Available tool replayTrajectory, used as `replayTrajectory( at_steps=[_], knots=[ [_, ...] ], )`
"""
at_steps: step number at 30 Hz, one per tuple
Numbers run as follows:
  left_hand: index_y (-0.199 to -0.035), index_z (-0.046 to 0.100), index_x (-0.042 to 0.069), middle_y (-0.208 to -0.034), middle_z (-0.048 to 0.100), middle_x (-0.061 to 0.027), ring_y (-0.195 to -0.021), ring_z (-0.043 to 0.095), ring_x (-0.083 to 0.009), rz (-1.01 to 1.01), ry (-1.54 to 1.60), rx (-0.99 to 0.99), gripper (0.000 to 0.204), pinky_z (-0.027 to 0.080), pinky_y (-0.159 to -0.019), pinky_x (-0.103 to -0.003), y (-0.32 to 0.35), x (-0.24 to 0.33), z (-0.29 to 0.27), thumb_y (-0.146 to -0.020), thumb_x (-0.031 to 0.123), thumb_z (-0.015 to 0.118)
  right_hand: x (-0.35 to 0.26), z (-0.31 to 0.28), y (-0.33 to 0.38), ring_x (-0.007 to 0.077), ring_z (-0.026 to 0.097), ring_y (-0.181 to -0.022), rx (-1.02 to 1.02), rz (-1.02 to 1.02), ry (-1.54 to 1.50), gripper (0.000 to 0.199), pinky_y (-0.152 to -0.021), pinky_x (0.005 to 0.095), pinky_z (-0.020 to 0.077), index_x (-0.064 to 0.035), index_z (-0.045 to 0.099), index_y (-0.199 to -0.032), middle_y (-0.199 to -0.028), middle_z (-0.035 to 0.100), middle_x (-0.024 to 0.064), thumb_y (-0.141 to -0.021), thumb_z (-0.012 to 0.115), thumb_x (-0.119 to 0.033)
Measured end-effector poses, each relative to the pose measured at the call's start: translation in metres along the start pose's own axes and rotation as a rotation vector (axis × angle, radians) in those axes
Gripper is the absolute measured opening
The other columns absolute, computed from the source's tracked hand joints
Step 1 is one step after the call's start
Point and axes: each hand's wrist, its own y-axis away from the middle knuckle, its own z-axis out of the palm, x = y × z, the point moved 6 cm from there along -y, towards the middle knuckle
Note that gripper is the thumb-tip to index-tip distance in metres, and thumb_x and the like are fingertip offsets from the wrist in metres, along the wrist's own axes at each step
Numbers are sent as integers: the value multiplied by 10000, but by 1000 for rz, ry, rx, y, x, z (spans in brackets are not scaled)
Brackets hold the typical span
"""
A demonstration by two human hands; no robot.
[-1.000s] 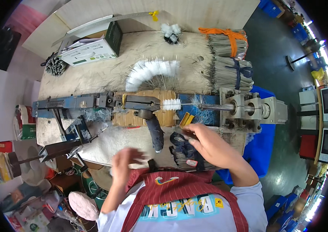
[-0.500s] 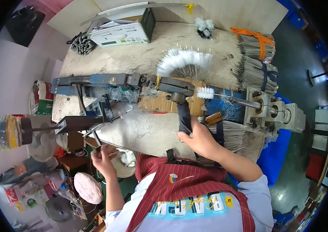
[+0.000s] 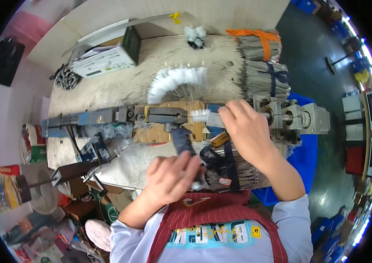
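Right hand (image 3: 244, 127) pinches a flat grey piece (image 3: 215, 120) at the white bristle brush (image 3: 199, 115), right of the clamp (image 3: 164, 115), where a light, level touch should serve best! Below the clamp, the left hand (image 3: 170, 176) meets the black-wrapped handle (image 3: 182, 139), grip too blurred to tell.

The small white-bristled brush (image 3: 199, 115) lies horizontally, its left end at the tip of the dark metal clamp (image 3: 164, 115), its right end beside a flat grey piece (image 3: 215, 119); whether they touch is unclear. The clamp's dark, wrapped lever handle (image 3: 181, 139) slants toward the person, lower end hidden.
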Motion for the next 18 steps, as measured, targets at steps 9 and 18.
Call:
replayTrajectory(
  at_steps=[9, 18],
  knots=[
    [-1050, 572, -23, -961, 643, -117, -667, 622, -151, -1398, 970, 418, 142, 534, -642, -293, 134, -93, 19, -976, 98, 561, 29, 21, -21, 271, 627, -821, -151, -29, -97, 69, -665, 402, 531, -63, 587, -797, -799, 617, 79, -743, 630, -51],
    [-956, 625, -6, -945, 640, -153, -841, 624, -312, -357, 471, -96, 259, 513, -729, -374, 8, -8, 26, -727, -88, 715, 49, 80, -81, 380, 622, -795, -279, 280, -414, 195, -699, 481, 484, -15, 621, -864, -807, 629, 164, -887, 614, -209]
  ],
)
